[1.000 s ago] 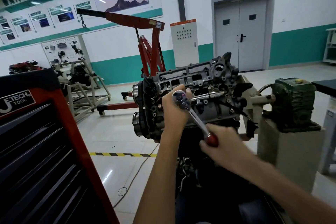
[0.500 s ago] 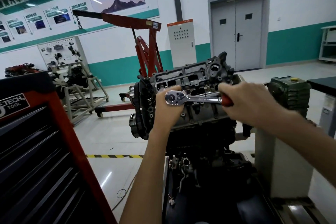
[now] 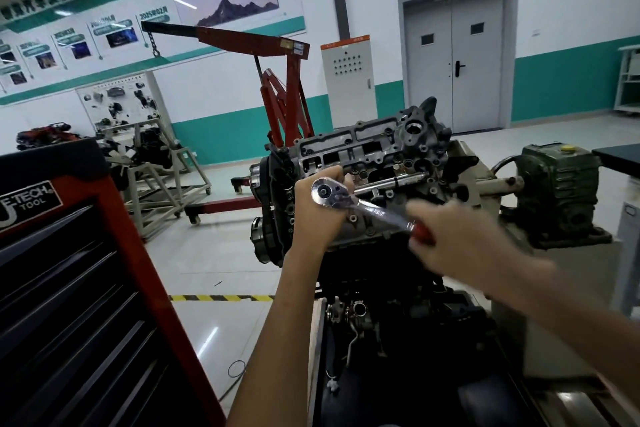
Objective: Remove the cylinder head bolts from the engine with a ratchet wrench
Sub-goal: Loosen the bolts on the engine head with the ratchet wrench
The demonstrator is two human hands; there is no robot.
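**Two bare hands hold a ratchet wrench (image 3: pixel 360 206) to an engine (image 3: pixel 381 152) mounted on a workshop stand.**

The left hand (image 3: pixel 320 215) has its grip curled round the back of the chrome ratchet head, against the cylinder head's left half. The right hand (image 3: pixel 450 239), blurred, has its grip clamped on the red handle, which slants down to the right. The bolt itself is hidden. A red tool cabinet (image 3: pixel 86 288) stands at left, with a red engine hoist (image 3: pixel 277 87) behind.
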